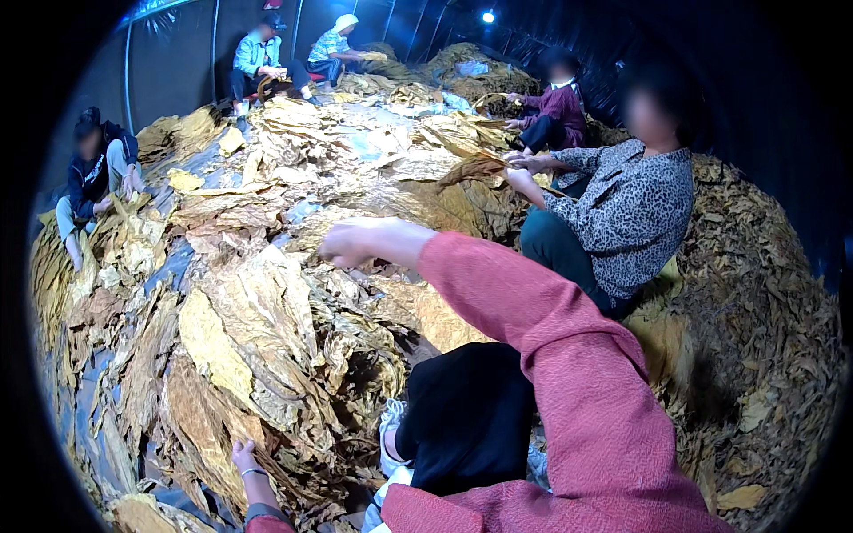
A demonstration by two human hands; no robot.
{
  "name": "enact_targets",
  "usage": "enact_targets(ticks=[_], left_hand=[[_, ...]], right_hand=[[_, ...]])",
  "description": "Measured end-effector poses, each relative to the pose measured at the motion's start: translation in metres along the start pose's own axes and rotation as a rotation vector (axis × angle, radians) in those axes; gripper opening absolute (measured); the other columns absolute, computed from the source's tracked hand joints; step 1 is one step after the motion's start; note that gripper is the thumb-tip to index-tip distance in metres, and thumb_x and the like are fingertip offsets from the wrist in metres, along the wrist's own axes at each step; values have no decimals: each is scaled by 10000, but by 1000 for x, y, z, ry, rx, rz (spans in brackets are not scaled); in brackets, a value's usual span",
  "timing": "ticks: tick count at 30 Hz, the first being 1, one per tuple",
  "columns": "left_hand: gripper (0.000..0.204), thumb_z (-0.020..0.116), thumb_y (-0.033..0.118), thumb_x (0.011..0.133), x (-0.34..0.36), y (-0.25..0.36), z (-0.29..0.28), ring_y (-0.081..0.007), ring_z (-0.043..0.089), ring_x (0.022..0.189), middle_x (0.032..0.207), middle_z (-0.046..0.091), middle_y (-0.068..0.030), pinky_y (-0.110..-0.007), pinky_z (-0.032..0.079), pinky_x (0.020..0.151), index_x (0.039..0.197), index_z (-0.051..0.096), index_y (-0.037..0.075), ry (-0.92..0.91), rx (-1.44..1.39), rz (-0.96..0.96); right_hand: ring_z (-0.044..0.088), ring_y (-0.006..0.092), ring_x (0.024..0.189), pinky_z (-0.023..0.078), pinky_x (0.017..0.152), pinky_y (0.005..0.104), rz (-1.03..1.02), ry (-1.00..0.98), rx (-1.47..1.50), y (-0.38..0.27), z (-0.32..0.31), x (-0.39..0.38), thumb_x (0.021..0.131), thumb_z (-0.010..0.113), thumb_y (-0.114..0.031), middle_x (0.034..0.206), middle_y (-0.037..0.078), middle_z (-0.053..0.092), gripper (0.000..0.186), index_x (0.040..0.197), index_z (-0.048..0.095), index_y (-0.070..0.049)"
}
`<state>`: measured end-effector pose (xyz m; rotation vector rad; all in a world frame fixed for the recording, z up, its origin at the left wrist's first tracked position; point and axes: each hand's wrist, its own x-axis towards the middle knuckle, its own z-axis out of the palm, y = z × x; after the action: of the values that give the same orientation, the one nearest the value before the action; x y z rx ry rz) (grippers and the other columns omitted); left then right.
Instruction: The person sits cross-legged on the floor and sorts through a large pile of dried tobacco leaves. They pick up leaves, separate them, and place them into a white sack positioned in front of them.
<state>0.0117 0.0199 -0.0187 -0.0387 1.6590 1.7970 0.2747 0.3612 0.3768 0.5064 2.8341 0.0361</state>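
Large dried tobacco leaves [258,311], yellow to brown, lie in a heap all around me. At the lower left, my left hand [244,457], with a band at the wrist, is closed at the lower end of a brown tobacco leaf [209,417]. That leaf fans away from it over the heap. My right arm, in a red sleeve, reaches across to the middle, where my right hand [348,242] is over the leaves. The hand is slightly smeared and bent downward; its fingers are mostly hidden, and nothing clearly shows in it. A paler yellow leaf [213,346] lies between the hands.
Close on my right sits a person in a spotted shirt [622,209], holding brown leaves [475,171]. Several other people sit around the heap. Crumpled darker leaves [755,329] are piled at the right. Dark sheeting walls [169,67] and a lamp [488,17] are behind.
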Motion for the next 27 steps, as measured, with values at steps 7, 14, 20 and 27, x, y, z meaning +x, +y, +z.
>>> enact_targets(ticks=[7,14,20,27], left_hand=[[525,609,84,703,-34,52,13,-207,501,952,1075,505,-148,-319,409,814,1168,398,-41,22,-27,133],[236,614,44,691,-34,34,9,-211,572,790,846,543,-102,-308,467,652,893,507,-14,90,-8,-10],[172,518,12,770,-44,25,-16,-218,593,651,837,553,-117,-354,512,538,935,474,32,-55,-350,-159],[271,565,68,777,-55,45,12,-126,573,733,868,563,-33,-262,473,629,1030,476,28,-197,-350,-179]], right_hand=[[567,307,790,442,681,399,-226,280,121,-107,-6,137,717,521,-197,821,152,595,208,840,605,-51],[588,160,695,473,600,283,-17,100,864,-216,200,155,762,520,-171,763,98,582,287,977,542,17],[578,160,730,496,527,253,240,-240,1426,-288,258,140,821,512,-151,835,102,556,303,1054,475,39],[549,110,607,483,524,252,472,-79,1936,-296,244,135,793,572,-159,732,41,570,169,869,528,-15]])
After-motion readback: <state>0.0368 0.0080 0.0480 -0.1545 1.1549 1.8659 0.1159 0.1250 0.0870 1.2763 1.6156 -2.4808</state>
